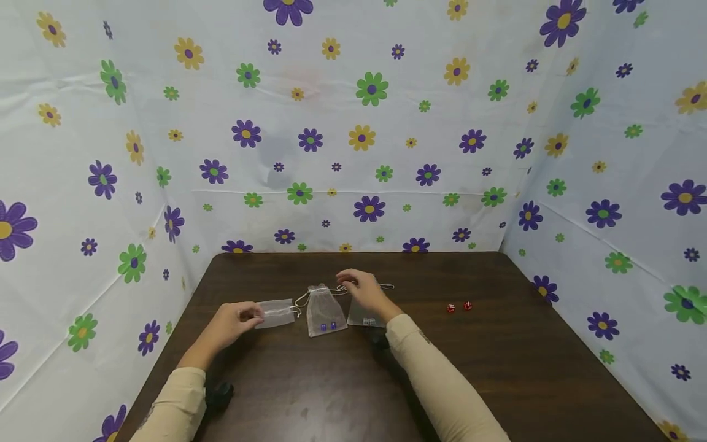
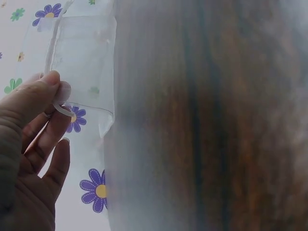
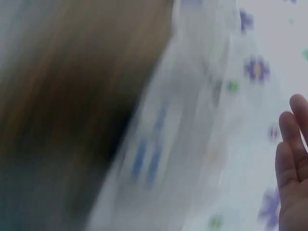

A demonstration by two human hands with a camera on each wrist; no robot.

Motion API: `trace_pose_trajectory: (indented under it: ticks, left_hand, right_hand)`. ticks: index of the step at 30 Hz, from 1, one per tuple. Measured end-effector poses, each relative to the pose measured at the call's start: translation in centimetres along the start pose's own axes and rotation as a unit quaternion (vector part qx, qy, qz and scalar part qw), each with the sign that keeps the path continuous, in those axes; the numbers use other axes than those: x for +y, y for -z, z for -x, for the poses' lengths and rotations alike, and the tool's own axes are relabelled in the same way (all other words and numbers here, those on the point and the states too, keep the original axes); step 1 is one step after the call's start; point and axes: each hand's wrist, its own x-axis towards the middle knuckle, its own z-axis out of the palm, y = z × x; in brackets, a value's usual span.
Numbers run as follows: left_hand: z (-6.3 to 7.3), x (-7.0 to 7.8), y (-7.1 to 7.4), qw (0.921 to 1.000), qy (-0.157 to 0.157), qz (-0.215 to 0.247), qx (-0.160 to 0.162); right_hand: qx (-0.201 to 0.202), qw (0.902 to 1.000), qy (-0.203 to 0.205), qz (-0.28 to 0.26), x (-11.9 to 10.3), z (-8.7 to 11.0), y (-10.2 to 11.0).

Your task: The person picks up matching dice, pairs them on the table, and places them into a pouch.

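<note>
Three sheer white drawstring pouches lie in a row on the dark table. My left hand [image 1: 237,320] pinches an end of the left pouch [image 1: 278,313] between thumb and fingers; in the left wrist view this pouch [image 2: 89,60] looks flat, with a white cord by the fingertips. Two purple dice [image 1: 323,327] show through the middle pouch [image 1: 324,306]. My right hand [image 1: 364,290] is over the top of the right pouch [image 1: 358,314], partly hiding it. Two pale dice [image 1: 369,321] show there. In the right wrist view the fingers [image 3: 288,159] extend with nothing held.
Two red dice [image 1: 467,306] lie loose on the right side of the wooden table [image 1: 530,368]. White flower-print cloth [image 1: 331,110] hangs behind the table and along both sides. Cords from the pouches trail toward the back.
</note>
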Motion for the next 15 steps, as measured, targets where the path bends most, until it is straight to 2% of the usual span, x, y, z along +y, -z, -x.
trace_pose_trajectory:
  ticks: [3,5,10,15]
  left_hand:
    - [-0.1,0.0,0.1,1.0000,-0.008,-0.002,0.000]
    - [-0.2,-0.1,0.1,0.9999,-0.013,-0.003,-0.002]
    - [-0.2,-0.4,0.4,0.9999,-0.007,-0.012,0.007]
    - [-0.3,-0.5,0.8,0.9998,-0.004,-0.020,0.009]
  right_hand:
    - [0.053,0.9974,-0.047,0.010,2.8,1.8,3.5]
    - [0.069,0.9939,-0.082,0.025,4.6,3.2,6.1]
    - [0.070,0.9817,-0.168,0.056,7.7,7.0,12.1]
    - [0.049,0.9714,-0.225,0.059,9.7,10.2,15.2]
